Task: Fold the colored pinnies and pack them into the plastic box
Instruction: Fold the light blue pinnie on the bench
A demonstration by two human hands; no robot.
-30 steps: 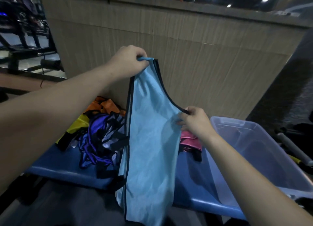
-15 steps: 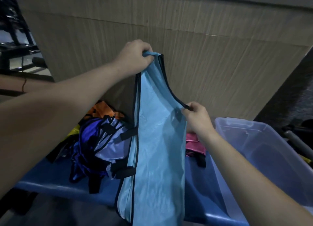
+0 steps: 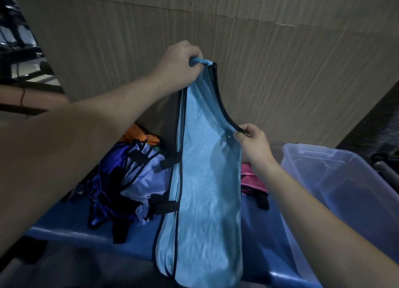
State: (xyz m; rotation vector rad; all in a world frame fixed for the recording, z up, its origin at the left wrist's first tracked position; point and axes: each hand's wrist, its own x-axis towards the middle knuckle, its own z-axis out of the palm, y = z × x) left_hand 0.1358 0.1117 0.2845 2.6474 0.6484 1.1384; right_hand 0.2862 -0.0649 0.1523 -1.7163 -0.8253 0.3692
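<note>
A light blue pinny [image 3: 205, 190] with black trim hangs upright in front of me, folded lengthwise. My left hand [image 3: 177, 65] grips its shoulder strap at the top. Lower and to the right, my right hand [image 3: 253, 143] pinches the black trim at the armhole edge. A clear plastic box [image 3: 345, 179] stands at the right on the blue bench [image 3: 64, 231]. Loose on the bench lie a purple pinny [image 3: 116, 179], an orange one [image 3: 136, 134] behind it, and a pink one [image 3: 250, 179] partly hidden by my right arm.
A tan wood-grain wall [image 3: 280, 61] rises right behind the bench. Dark gym equipment [image 3: 19, 39] stands at the far left. Metal bars [image 3: 386, 171] show past the box at the right edge.
Both hands have kept their hold on the light blue pinny. The camera has tipped down and closer, so the pinny and hands sit lower and larger in view.
</note>
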